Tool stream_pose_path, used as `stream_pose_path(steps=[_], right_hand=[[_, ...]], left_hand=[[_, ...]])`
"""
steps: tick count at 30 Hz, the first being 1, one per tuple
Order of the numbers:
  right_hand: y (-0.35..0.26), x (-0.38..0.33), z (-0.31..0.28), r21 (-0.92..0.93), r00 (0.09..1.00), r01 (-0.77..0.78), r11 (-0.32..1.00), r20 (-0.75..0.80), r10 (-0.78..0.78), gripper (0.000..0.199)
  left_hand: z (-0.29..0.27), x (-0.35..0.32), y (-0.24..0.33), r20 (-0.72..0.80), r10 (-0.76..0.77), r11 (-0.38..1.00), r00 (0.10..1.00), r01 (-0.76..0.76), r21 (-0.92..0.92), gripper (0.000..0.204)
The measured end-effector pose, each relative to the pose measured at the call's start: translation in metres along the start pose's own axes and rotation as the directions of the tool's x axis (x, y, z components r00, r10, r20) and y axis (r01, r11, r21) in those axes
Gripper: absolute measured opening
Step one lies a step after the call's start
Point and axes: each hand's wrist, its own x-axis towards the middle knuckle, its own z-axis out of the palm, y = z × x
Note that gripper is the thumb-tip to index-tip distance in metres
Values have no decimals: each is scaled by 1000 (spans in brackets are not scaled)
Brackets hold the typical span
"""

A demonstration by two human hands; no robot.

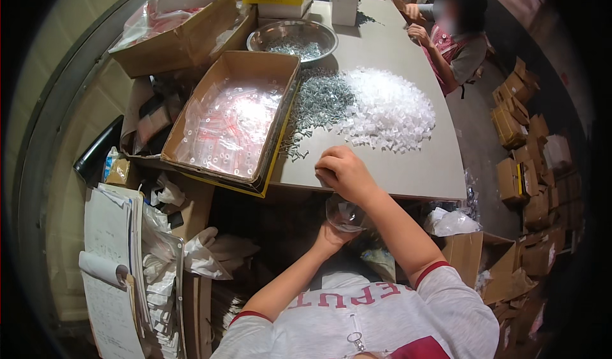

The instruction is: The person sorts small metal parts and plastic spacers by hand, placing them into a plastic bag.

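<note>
Bearing screws (319,98), the grey table (408,168) fronts stacked cartons (529,168).

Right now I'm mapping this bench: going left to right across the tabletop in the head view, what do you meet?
Cardboard tray of small bags → grey screws → white plastic pieces → a seated person's hands.

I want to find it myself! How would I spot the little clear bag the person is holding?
Find the grey table and its near edge. Just below it, the left hand holds a small clear plastic bag, under the right hand. Unlike the flat bags in the brown cardboard tray, it is held open.
</note>
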Motion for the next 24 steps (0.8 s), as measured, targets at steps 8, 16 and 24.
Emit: stream_pose_path(steps=[8, 16, 24], right_hand=[[1, -46, -78, 201, 906, -325, 924, 346, 243, 14], [91, -82, -96, -317, 823, -539, 780, -394, 409, 37], [43, -62, -69, -53, 936, -338, 940, -124, 329, 43]], left_hand=[[-4, -3, -15, 76, -100, 979, 992, 111, -172, 49], [4, -2, -26, 89, -93, 962, 992, 113, -247, 49], [2, -5, -20, 67, -178, 929, 982, 190, -317, 53]])
